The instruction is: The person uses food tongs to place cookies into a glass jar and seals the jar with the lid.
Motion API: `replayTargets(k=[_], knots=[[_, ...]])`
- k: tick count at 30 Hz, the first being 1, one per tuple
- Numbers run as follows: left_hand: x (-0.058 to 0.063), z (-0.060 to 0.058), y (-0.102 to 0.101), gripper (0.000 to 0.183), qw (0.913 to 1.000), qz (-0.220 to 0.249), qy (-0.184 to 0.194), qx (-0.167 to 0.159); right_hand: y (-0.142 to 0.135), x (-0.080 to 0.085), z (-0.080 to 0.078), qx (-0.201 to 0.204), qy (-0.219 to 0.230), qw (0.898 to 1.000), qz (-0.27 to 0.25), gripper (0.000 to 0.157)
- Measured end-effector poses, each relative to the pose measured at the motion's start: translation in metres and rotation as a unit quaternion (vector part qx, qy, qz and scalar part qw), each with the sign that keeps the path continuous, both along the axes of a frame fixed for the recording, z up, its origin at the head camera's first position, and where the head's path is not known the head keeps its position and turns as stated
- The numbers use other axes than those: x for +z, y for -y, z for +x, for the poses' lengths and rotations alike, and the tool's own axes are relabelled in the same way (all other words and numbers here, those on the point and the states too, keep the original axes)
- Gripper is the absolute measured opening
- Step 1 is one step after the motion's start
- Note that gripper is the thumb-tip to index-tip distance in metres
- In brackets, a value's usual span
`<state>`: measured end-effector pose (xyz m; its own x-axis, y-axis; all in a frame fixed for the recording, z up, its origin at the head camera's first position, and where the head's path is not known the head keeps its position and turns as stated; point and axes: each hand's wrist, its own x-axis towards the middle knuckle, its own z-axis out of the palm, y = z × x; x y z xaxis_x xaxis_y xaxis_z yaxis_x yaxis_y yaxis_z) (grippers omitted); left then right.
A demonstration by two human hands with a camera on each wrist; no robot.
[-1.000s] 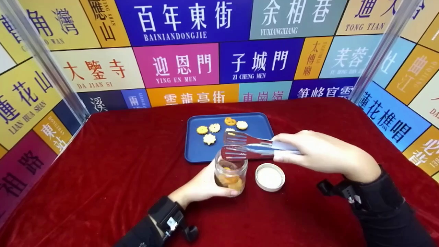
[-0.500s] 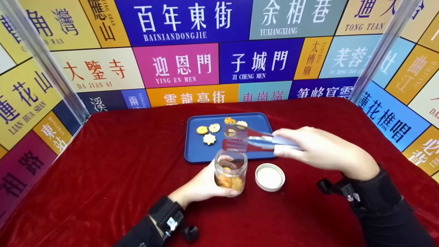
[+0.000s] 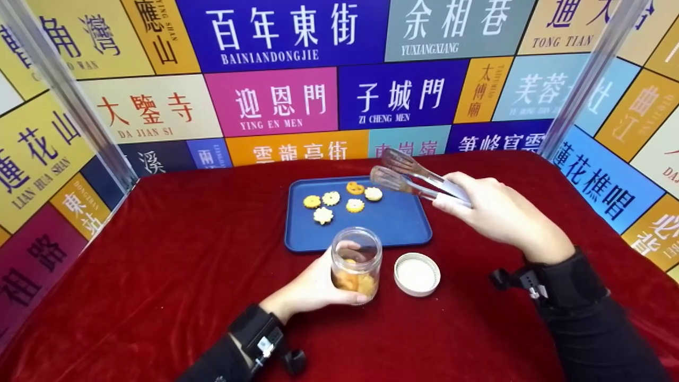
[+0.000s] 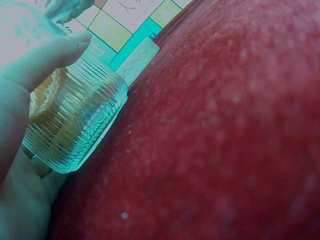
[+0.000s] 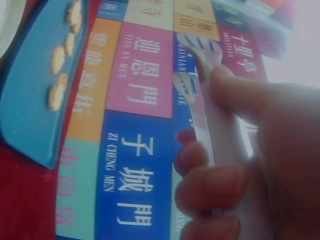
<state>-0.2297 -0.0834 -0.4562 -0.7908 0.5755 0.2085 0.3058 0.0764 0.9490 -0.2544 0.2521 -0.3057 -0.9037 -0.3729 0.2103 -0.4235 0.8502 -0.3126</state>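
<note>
My left hand (image 3: 315, 286) grips a clear ribbed jar (image 3: 356, 268) with several cookies (image 3: 353, 280) at its bottom; the mouth is uncovered. In the left wrist view the thumb lies across the jar (image 4: 85, 115) wall. My right hand (image 3: 490, 212) holds metal tongs (image 3: 419, 183) by their pale handles, above the tray's right back corner. Their slotted tips stand apart, with nothing between them. In the right wrist view the fingers curl round the tongs (image 5: 220, 120). Several cookies (image 3: 323, 215) and a pretzel-shaped cookie (image 3: 355, 188) lie on the blue tray (image 3: 395, 223).
A round cream lid (image 3: 417, 274) lies to the right of the jar, in front of the tray. Red cloth (image 3: 175, 265) covers the table. Behind it stands a wall of coloured sign panels (image 3: 270, 101), with clear upright posts at both corners.
The right hand has lifted the tongs from the jar's mouth up and back to the right, over the tray. A cookie they had hidden now shows. The left hand and jar stay put.
</note>
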Motion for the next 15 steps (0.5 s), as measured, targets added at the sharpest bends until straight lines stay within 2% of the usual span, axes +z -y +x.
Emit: replayTargets(k=[6, 15], knots=[[0.0, 0.0, 0.0, 0.089, 1.0, 0.002, 0.002, 0.002, 0.004, -0.016, -0.012, -0.034, 0.022, 0.999, -0.026, 0.054], [0.001, 0.001, 0.001, 0.088, 1.0, 0.002, 0.001, 0.001, 0.018, -0.052, -0.029, -0.007, 0.057, 0.998, -0.028, 0.044]])
